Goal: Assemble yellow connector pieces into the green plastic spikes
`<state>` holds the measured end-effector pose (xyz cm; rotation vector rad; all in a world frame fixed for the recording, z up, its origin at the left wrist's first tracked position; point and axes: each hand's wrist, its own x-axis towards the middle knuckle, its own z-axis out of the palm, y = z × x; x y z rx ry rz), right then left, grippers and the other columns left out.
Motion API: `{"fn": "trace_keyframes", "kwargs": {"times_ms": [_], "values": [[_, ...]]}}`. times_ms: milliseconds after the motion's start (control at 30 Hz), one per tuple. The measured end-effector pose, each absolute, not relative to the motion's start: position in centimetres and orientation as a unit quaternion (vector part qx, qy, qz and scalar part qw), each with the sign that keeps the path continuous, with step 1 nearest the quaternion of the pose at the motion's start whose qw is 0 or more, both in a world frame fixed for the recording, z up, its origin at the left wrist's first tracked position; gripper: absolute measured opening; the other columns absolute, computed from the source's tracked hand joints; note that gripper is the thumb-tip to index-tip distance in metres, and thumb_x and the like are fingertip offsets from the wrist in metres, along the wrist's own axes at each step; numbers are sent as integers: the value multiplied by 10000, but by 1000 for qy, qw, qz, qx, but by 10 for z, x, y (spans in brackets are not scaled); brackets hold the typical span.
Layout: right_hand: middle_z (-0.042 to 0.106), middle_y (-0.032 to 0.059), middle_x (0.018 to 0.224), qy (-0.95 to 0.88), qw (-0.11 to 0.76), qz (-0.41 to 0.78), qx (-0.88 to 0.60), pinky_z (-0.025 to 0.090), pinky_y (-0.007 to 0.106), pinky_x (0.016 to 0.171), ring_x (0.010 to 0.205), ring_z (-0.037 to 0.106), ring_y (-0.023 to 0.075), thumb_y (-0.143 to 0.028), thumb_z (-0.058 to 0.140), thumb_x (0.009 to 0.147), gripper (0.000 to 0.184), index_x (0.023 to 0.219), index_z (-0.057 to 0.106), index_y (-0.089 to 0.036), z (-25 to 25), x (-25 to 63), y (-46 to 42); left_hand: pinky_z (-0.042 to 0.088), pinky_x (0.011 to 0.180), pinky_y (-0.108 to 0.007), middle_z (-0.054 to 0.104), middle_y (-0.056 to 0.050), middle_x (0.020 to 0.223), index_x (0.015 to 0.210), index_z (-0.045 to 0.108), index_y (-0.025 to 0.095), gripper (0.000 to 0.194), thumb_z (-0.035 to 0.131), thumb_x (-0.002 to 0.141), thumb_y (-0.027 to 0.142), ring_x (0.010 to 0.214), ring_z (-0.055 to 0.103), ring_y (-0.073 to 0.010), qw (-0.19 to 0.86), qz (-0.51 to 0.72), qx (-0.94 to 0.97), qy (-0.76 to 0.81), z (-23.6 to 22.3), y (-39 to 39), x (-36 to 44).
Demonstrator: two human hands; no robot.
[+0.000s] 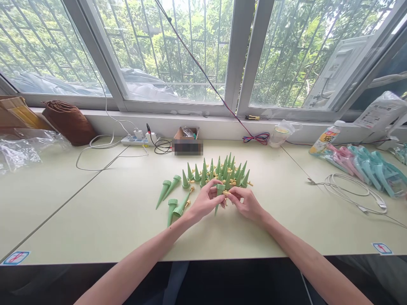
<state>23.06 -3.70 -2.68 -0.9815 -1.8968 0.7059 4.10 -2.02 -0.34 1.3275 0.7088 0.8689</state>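
My left hand [205,201] grips a green cone-shaped spike [219,194], point down, just above the pale table [111,220]. My right hand [246,203] pinches a small yellow part [226,193] against the spike's wide top. Just behind my hands stands a cluster of several green spikes [222,171], upright, with small yellow pieces scattered among them. To the left of my left hand lie several more green spikes [173,197] on their sides, one with a yellow part fitted.
A small cardboard box [187,140] and a white power strip [136,140] with cables sit at the back. A brown pouch [68,122] lies far left, a white cable coil [352,190] right, pink and teal packaged items [369,167] far right.
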Motion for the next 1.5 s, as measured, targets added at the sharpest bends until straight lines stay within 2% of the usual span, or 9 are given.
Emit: {"fn": "trace_keyframes", "kwargs": {"times_ms": [200,500,700,900,1133,1333,1500], "values": [[632,30,679,-771,421,273,-392,362,257,525,570,499,129,-373,431,1026,377,760,607,-172,-29,232,-35,535,679,-328,645,-3,757,1067,483,198,369,715,804,313,625,648,-155,638,374,588,326,-2,-21,41],[579,-1,618,-773,402,292,-394,398,256,569,537,487,123,-420,351,1047,452,709,540,-186,-28,230,-36,530,692,-332,623,13,719,1072,497,204,319,687,827,282,620,654,-156,625,363,603,337,-4,-20,40],[579,8,669,-751,423,272,-428,369,252,507,536,456,120,-465,426,1012,395,780,575,-182,-30,232,-35,529,678,-330,632,13,704,1066,489,198,363,709,796,299,618,649,-163,637,372,587,334,-1,-22,42],[653,31,732,-748,418,317,-406,421,257,516,584,550,143,-461,504,985,308,853,579,-192,-27,231,-38,527,708,-328,632,10,734,1091,483,200,351,688,815,275,636,653,-154,625,374,597,336,-1,-22,41],[641,24,691,-767,404,292,-405,392,254,514,546,496,124,-454,456,1009,376,798,607,-182,-25,231,-37,534,713,-334,651,-13,806,1086,494,202,339,688,825,299,645,668,-159,616,367,609,338,-4,-21,40],[593,6,618,-774,404,289,-394,412,263,565,532,491,121,-419,362,1042,460,687,541,-189,-27,230,-35,532,693,-320,648,-15,823,1089,492,203,351,697,826,312,643,660,-151,619,362,612,334,-4,-21,41],[628,16,669,-758,413,292,-413,404,261,518,534,496,126,-439,435,1014,362,793,578,-190,-28,231,-36,540,690,-320,650,-12,834,1084,497,209,360,709,819,328,641,663,-150,617,366,613,333,-5,-21,41]]}}
